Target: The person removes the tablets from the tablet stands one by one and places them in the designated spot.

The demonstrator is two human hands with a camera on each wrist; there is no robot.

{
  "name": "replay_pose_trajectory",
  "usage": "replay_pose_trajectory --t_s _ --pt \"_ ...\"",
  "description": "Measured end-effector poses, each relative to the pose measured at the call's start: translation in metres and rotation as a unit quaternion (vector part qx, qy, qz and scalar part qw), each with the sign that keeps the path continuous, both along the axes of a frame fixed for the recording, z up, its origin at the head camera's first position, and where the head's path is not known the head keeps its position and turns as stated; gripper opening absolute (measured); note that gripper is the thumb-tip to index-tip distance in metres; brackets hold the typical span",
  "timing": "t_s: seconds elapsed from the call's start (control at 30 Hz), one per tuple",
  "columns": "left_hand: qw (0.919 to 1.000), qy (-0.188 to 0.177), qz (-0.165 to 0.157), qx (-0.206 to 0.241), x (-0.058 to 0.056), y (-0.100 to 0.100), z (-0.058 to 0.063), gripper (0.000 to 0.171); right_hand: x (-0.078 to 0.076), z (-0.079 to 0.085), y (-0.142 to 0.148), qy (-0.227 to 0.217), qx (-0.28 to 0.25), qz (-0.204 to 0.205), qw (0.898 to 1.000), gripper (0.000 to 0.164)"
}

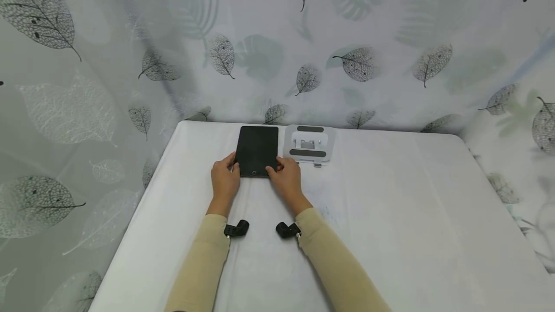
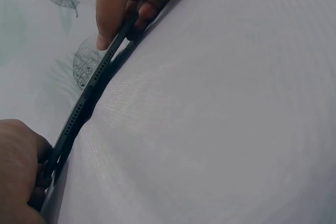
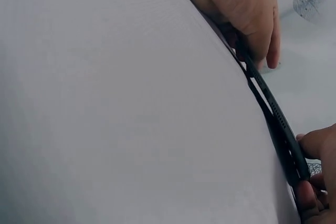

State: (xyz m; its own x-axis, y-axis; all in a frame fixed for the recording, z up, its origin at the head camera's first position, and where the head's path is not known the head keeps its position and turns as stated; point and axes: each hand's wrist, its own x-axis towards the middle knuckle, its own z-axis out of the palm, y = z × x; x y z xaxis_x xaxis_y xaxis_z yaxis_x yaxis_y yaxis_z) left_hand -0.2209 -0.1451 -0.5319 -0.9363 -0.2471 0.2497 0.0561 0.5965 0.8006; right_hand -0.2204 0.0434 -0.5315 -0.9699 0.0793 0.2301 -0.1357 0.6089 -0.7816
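My left hand (image 1: pixel 224 180) and right hand (image 1: pixel 286 178) pinch the near corners of the tablet (image 1: pixel 257 150), which lies at twelve o'clock on the white surface (image 1: pixel 390 215), its near edge just lifting. I judge this the pickup step. The stand (image 1: pixel 309 144) sits at the tablet's three o'clock; next calls for a level lift across.

Both arms reached forward. The left hand (image 1: pixel 225 180) and right hand (image 1: pixel 286 179) each pinched a near corner of the tablet (image 1: pixel 257 150), fingers seemingly curled under.
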Motion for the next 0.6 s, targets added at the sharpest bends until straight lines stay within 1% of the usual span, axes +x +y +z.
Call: replay_pose_trajectory --t_s 0.07,0.23,0.3,0.37,0.43,0.5,0.53,0.6 --pt "1.0 0.005 0.003 -0.003 -0.0003 0.0005 0.0 0.039 0.0004 0.0003 -0.0015 -0.001 0.017 0.003 1.0 0.048" --pt "0.9999 0.003 0.011 -0.003 0.0013 0.0007 -0.0011 0.038 0.0013 -0.0022 -0.0048 -0.027 0.047 0.009 0.999 0.052" --pt "0.9999 0.004 0.012 -0.001 0.0019 0.0005 -0.0022 0.039 0.0012 -0.004 -0.0055 -0.031 0.049 0.009 0.998 0.052" --pt "0.9999 0.008 0.01 0.003 0.0026 0.0003 -0.0026 0.039 0.0021 -0.0051 -0.0058 -0.026 0.037 0.007 0.999 0.05" --pt "0.9998 0.014 0.009 0.011 0.0038 0.0 -0.0026 0.039 0.0032 -0.0059 -0.0058 -0.015 0.002 0.006 1.0 0.045" --pt "0.9995 0.021 0.01 0.02 0.0047 0.0005 -0.0019 0.04 0.0037 -0.0069 -0.005 -0.004 -0.056 0.006 0.998 0.04" --pt "0.9994 0.024 0.01 0.023 0.0053 0.0011 -0.0008 0.041 0.0042 -0.0073 -0.0043 0.001 -0.088 0.005 0.996 0.037" --pt "0.999 0.036 0.002 0.025 0.0072 0.0034 0.0036 0.042 0.0051 -0.0059 -0.002 0.003 -0.167 0.009 0.986 0.034"
